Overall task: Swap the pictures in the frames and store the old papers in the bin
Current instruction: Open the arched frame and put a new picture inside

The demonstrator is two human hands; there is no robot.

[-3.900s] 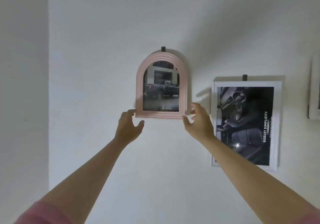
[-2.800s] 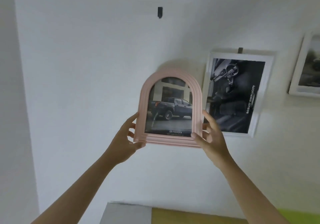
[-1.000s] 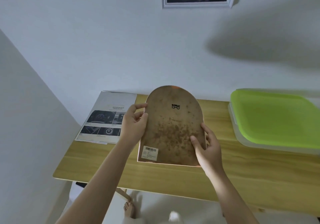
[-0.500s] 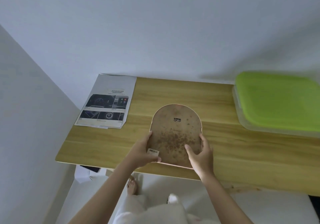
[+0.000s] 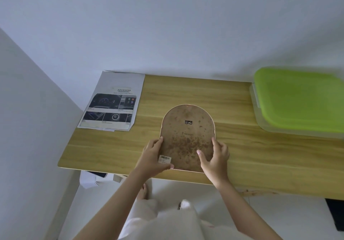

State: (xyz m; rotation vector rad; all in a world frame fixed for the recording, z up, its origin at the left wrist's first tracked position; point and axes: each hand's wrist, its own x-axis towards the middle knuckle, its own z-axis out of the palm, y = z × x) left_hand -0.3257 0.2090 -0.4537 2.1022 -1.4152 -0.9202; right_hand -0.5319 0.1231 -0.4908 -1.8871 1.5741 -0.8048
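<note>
1. Item: arched picture frame [image 5: 187, 137], lying face down, its brown speckled fibreboard backing uppermost, with a thin pink rim showing at the edges. It lies on the light wooden table [image 5: 242, 156], its straight bottom edge at the table's near edge.
2. Fittings: small metal hanger [image 5: 188, 122] on the backing near the arch; white barcode sticker [image 5: 164, 159] at the lower corner.
3. Handling, as judged: light, rigid and flat; any glazing would be fragile and is hidden underneath. Best held by the two straight side edges, low down.
4. Left hand [image 5: 153, 158]: fingers curled round the frame's lower left edge, thumb over the backing beside the sticker.
5. Right hand [image 5: 214, 158]: fingers spread flat on the lower right of the backing, gripping that edge.
6. Nearby: printed car brochure sheet [image 5: 113, 103] left of the frame; clear plastic bin with lime-green lid [image 5: 301, 100] to its right, well apart.
</note>
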